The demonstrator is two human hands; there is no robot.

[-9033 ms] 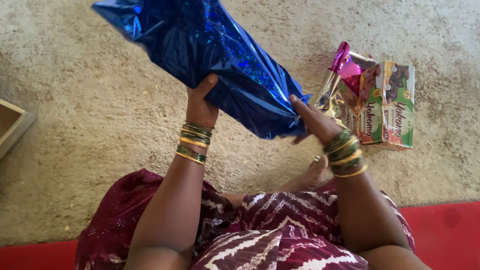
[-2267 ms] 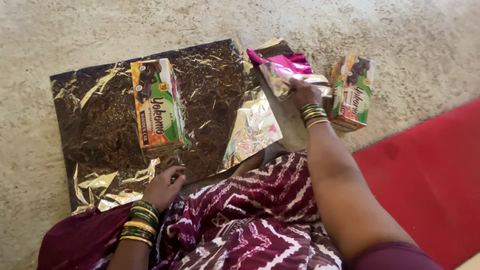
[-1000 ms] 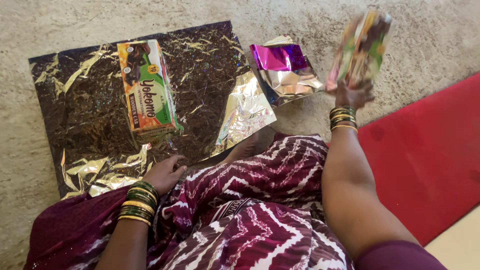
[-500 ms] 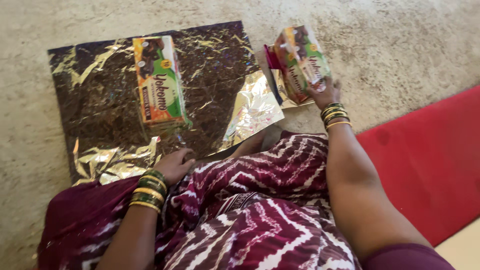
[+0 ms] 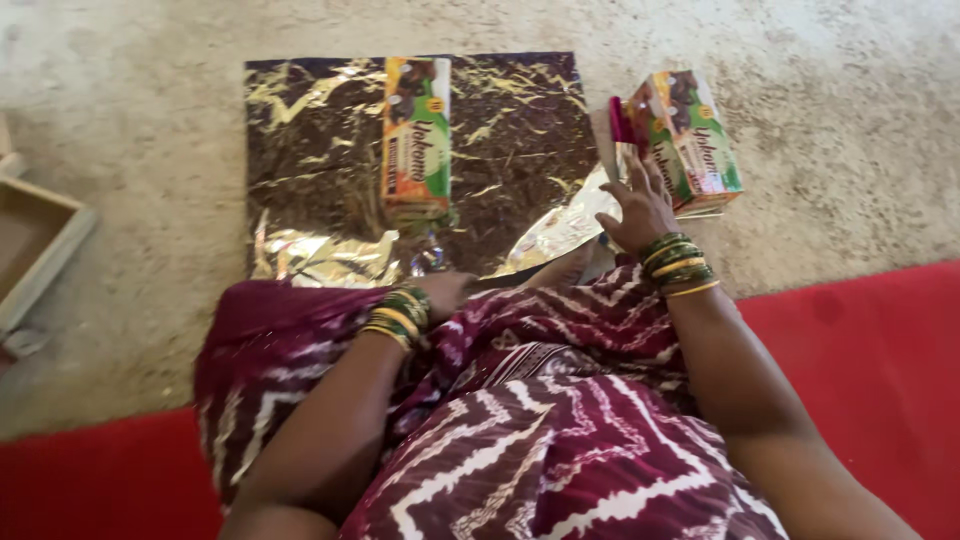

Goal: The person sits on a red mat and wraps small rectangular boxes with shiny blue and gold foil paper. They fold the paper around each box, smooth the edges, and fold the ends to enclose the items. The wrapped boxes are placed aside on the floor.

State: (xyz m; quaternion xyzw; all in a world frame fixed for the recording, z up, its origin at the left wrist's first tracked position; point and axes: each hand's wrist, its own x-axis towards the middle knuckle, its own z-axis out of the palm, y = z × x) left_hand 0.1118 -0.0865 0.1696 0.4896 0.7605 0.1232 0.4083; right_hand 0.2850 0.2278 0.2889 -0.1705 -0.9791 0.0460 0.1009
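Box (image 5: 690, 135) lowered since earlier — right hand (image 5: 640, 205) clamped on it | left hand (image 5: 445, 292) together — beside foil sheet (image 5: 320, 150)

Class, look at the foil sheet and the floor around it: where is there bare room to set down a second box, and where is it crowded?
Free: the foil sheet left of the box lying on it, and the strip right of that box. Bare floor beyond the sheet's far edge. Crowded: the sheet's right edge, where the right hand holds the second box, and the near edge by the left hand.

Beige carpet floor (image 5: 830, 190), foil wrapping sheet (image 5: 320, 150), red mat (image 5: 860, 330), wooden tray (image 5: 35, 240)
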